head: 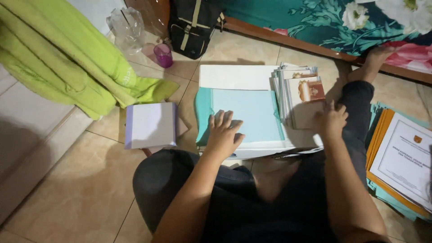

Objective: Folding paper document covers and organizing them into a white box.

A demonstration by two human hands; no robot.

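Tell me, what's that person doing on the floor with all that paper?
A person sits on the tiled floor sorting paperwork. The left hand lies flat on a teal folder atop a white stack. The right hand touches a fanned pile of booklets. A white notebook lies to the left, more orange and teal folders to the right, and a purple cup stands near a black bag.

Teal folder [252,110], lime-green towel [58,54], purple cup [163,55], teal floral bedsheet [342,20], orange folders [377,135], beige floor tiles [85,189]
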